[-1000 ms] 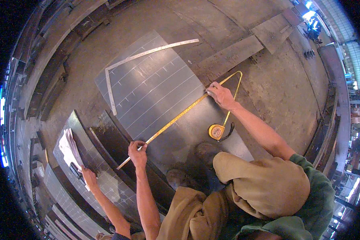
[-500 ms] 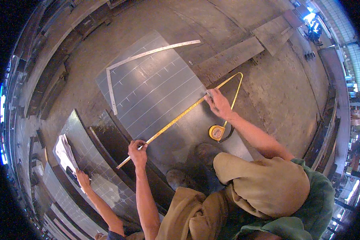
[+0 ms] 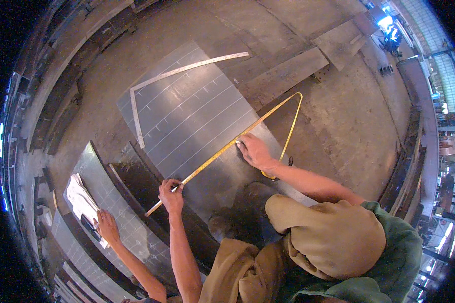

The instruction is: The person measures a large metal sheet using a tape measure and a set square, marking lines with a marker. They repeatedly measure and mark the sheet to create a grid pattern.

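A yellow tape measure blade (image 3: pixel 213 159) lies diagonally across a grey steel plate (image 3: pixel 187 116) scribed with white lines. At the plate's near left edge, my left hand (image 3: pixel 171 196) pinches the blade, whose end sticks out past it. A small whitish piece also shows at those fingers. My right hand (image 3: pixel 256 152) is closed, a small white piece like chalk (image 3: pixel 238 142) at its fingertips, beside the blade's lower edge. Beyond the plate the blade loops back toward its yellow case (image 3: pixel 269 175), mostly hidden behind my right forearm.
A metal carpenter's square (image 3: pixel 187 67) lies on the plate's far side, overhanging it. To the left, another person's hand (image 3: pixel 106 228) rests by white papers (image 3: pixel 82 198) on a marked steel plate (image 3: pixel 121 217). Flat steel pieces (image 3: pixel 288 76) lie on the floor at the back right.
My right hand has moved left and nearer along the blade, from the plate's right edge onto the plate. Its forearm now covers most of the tape case. My left hand stays on the blade.
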Motion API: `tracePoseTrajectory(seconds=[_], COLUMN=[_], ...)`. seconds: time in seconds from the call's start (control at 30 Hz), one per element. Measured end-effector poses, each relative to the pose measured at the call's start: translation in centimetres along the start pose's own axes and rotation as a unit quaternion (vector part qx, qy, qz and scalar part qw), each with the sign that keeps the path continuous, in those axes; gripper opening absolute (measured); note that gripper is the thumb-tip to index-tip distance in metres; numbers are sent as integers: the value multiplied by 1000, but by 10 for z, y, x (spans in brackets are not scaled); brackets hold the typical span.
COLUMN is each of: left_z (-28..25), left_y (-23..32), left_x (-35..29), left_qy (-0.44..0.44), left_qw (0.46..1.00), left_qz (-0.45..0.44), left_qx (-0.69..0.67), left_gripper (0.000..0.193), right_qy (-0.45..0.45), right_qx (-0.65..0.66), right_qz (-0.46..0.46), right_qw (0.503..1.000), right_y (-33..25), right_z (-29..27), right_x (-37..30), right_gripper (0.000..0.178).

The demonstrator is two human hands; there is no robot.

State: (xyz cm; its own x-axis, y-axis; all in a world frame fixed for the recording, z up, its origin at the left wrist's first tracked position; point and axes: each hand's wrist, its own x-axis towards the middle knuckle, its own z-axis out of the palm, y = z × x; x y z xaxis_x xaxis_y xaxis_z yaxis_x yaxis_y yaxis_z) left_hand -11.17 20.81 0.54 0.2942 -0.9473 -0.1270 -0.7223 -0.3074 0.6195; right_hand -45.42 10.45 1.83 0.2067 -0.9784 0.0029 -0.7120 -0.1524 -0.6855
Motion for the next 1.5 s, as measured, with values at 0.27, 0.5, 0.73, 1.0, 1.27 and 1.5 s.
tracePoseTrajectory(seconds=[0.27,0.5,0.73,1.0,1.27,1.5], left_z=[2,-4,-1,0,-4,-3], left_y=[-5,4,4,-2,-4,7], left_x=[-1,1,1,0,-1,0], left_qy=[1,-15,-10,-21,-21,-5], left_qw=[1000,1000,999,999,999,1000], left_qz=[0,-25,-26,-33,-32,-20], left_qx=[22,9,17,17,19,24], left_gripper=[19,20,17,16,16,17], right_qy=[-35,-41,-27,-72,-418,-302], right_qx=[-39,-49,-54,-95,-251,-263], right_qz=[5,-51,-75,-104,-25,-3], right_qw=[999,997,995,987,873,916], right_y=[2,8,8,14,-36,-7], right_z=[6,11,10,13,-14,-52], right_x=[4,6,6,7,33,33], right_gripper=[20,22,16,16,15,18])
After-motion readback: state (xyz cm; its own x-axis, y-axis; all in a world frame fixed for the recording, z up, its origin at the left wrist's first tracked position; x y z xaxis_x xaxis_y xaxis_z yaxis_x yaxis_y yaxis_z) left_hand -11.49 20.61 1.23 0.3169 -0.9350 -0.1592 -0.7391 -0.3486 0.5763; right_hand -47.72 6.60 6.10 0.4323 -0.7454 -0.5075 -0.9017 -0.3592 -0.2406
